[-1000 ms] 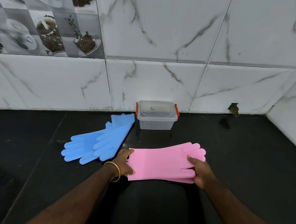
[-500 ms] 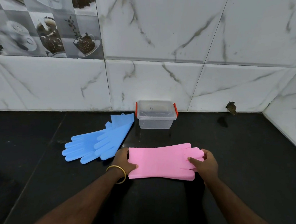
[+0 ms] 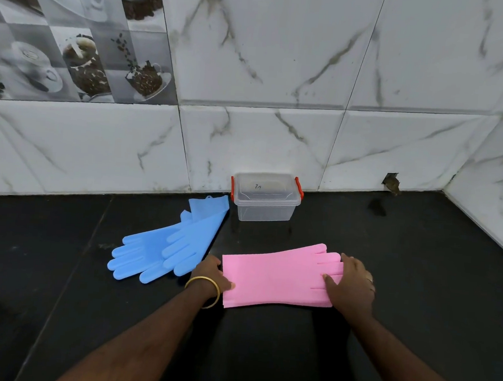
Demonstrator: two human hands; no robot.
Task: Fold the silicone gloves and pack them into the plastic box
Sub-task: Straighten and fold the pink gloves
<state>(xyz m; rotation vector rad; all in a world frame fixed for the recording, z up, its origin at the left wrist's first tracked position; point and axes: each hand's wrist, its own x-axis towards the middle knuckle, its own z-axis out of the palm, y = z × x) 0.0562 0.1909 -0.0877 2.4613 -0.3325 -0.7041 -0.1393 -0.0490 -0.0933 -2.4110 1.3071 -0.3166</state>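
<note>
A stacked pair of pink silicone gloves (image 3: 277,275) lies flat on the black counter, cuffs to the left, fingers to the right. My left hand (image 3: 213,272), with a gold bangle on the wrist, grips the cuff end. My right hand (image 3: 352,282) covers and holds the finger end. A pair of blue silicone gloves (image 3: 169,247) lies overlapped to the left, fingers toward me. The clear plastic box (image 3: 266,200) with red latches stands against the wall with its lid on.
White marble-look tiles form the back wall and the right side wall (image 3: 489,183), meeting in a corner at the far right. A small hole (image 3: 391,182) sits low in the back wall. The black counter (image 3: 418,261) stretches to both sides.
My right hand slid further over the pink gloves' fingers, covering them. The gloves settled flatter on the counter. My left hand kept its grip on the cuffs.
</note>
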